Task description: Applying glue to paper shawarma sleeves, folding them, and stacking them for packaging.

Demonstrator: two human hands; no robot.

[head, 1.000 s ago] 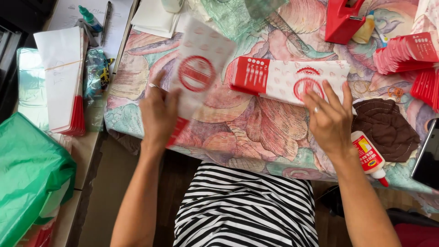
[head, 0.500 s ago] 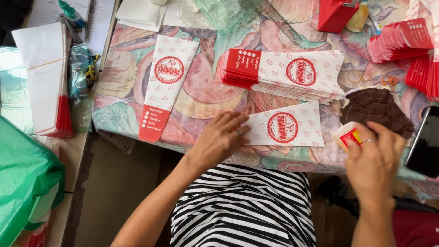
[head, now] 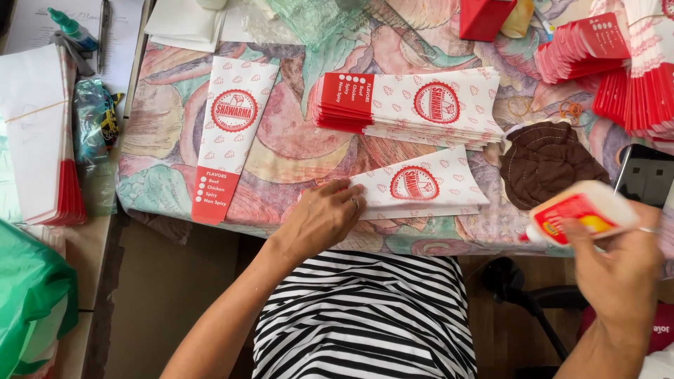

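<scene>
The left hand [head: 319, 221] lies flat, fingers together, pressing down on the left end of a folded paper sleeve [head: 421, 186], white with small red marks and a round red stamp in its middle. That sleeve sits right at the near edge of the table [head: 161, 189], which is covered in a cloth of pink, green and cream swirls; its lower edge nearly reaches the cloth's hem.

Over on the right, the right hand [head: 621, 270] is out past the table edge, over the floor, fingers wrapped around a white glue bottle [head: 579, 214] with a red and yellow label, held tilted with its end pointing left.

Open room is scarce. There is a bare stretch of cloth between the flat sleeve [head: 228, 137], lying lengthwise at the left with its red panel toward the near edge, and the pressed sleeve. Behind the pressed sleeve, close by, lies a stack of sleeves [head: 414, 105], red ends to the left, round stamps up.

A brown crocheted pad [head: 551, 165] sits just right of the pressed sleeve, and a dark phone [head: 646, 175] pokes in beside it. In the far right corner, fanned red-ended bundles [head: 604, 60] crowd the edge. A red box [head: 484, 15] stands at the top edge.

Off the cloth to the left, a white bundle with red ends [head: 42, 133] lies on a side surface, and a green plastic bag [head: 31, 295] fills the lower left corner.
</scene>
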